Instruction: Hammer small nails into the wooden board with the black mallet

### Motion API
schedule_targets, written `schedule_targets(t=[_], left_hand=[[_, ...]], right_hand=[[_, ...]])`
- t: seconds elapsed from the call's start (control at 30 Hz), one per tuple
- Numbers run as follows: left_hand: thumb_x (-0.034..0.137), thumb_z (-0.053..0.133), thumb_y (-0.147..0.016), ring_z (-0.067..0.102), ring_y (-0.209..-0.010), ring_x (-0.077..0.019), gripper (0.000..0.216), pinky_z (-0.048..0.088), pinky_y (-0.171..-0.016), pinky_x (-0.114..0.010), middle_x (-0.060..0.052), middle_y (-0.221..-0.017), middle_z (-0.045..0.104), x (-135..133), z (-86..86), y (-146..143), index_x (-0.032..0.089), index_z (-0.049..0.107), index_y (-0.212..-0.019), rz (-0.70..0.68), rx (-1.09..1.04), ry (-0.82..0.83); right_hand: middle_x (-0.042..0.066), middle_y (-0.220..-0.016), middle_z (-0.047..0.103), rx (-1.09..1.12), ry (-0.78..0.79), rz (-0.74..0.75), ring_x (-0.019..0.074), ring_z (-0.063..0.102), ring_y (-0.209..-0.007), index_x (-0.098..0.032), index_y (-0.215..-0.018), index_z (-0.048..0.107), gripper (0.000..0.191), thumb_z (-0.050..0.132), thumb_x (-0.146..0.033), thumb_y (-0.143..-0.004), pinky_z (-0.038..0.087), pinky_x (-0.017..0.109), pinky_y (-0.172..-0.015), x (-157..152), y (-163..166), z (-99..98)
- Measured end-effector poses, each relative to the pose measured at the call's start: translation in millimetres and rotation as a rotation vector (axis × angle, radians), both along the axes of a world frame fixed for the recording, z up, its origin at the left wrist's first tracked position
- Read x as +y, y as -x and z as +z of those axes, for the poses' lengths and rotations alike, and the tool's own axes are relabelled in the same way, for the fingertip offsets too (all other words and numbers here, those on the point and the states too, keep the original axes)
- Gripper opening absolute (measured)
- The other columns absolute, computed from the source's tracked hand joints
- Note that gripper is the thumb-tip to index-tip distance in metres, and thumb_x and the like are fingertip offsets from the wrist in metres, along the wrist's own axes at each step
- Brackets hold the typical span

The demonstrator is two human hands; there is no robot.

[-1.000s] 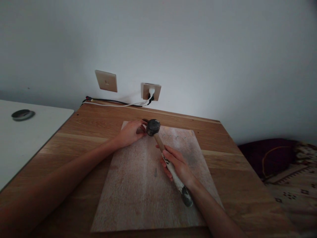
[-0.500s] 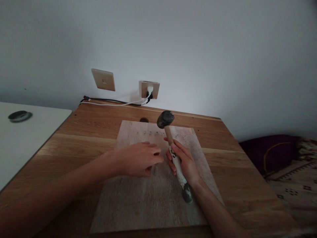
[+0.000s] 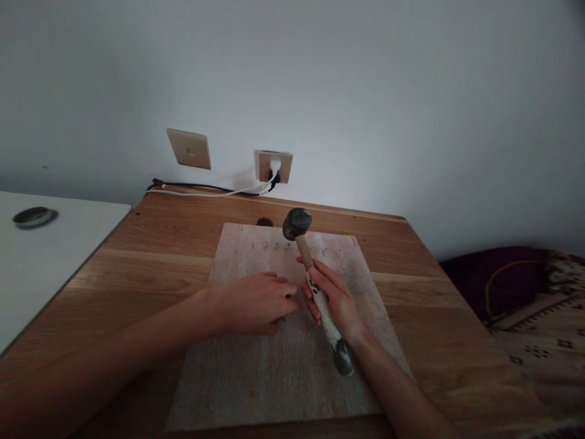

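Left fingers [image 3: 283, 303] partly hidden, row of bits [image 3: 276, 246] too small to identify, patterned cloth [image 3: 543, 332] cut off at right edge

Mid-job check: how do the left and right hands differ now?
The right hand grips the mallet by its handle; whether the left hand holds anything is hidden. The left hand shows its back, fingers curled down toward the board, while the right hand's thumb lies atop the handle. Both are bare and over the board.

Pale wall [image 3: 365, 110], wooden tabletop [image 3: 164, 238], dim light
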State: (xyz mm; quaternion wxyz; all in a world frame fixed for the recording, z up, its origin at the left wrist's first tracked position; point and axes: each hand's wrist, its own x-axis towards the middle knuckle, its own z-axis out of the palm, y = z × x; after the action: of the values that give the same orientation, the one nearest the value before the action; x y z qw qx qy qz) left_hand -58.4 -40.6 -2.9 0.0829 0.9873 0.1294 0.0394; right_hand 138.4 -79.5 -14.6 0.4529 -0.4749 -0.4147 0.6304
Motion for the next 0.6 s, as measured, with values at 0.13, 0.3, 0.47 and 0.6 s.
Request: schedule_targets(t=[0.13,0.3,0.47,0.6], left_hand=[[0.021,0.075,-0.081,0.068,-0.088,-0.0224,0.01,0.052,-0.084,-0.036,-0.005,-0.096,0.071,2.3,2.8,2.9,0.018,0.067,-0.086,0.023,-0.001,-0.004],[0.018,0.069,-0.081,0.065,-0.082,-0.0214,0.006,0.051,-0.078,-0.036,-0.004,-0.089,0.069,10.0,14.4,9.6,0.019,0.065,-0.078,0.059,-0.008,-0.001],[0.015,0.068,-0.08,0.064,-0.08,-0.0216,0.006,0.048,-0.076,-0.036,-0.004,-0.087,0.068,21.1,18.1,19.3,0.019,0.064,-0.078,0.135,0.045,-0.012],[0.016,0.071,-0.08,0.065,-0.085,-0.0234,0.011,0.048,-0.077,-0.035,-0.004,-0.09,0.069,25.6,11.5,25.9,0.02,0.065,-0.088,0.173,0.084,-0.006]], right_hand=[[-0.008,-0.062,0.055,0.004,0.002,-0.01,0.0075,0.044,-0.034,-0.017,-0.136,0.06,0.06,0.067,-0.053,-0.089,0.036,0.018,-0.027,0.0,-0.6,-1.2],[-0.008,-0.061,0.053,0.002,0.006,-0.02,0.0076,0.043,-0.034,-0.017,-0.135,0.06,0.06,0.068,-0.054,-0.087,0.036,0.018,-0.026,-0.6,0.3,-0.2],[-0.009,-0.061,0.054,0.001,0.019,-0.021,0.0073,0.042,-0.033,-0.016,-0.135,0.059,0.062,0.068,-0.055,-0.087,0.036,0.018,-0.026,-0.5,0.7,0.5],[-0.008,-0.061,0.054,-0.01,0.012,-0.012,0.0076,0.042,-0.032,-0.016,-0.134,0.06,0.064,0.069,-0.056,-0.085,0.035,0.018,-0.026,0.6,0.9,0.6]])
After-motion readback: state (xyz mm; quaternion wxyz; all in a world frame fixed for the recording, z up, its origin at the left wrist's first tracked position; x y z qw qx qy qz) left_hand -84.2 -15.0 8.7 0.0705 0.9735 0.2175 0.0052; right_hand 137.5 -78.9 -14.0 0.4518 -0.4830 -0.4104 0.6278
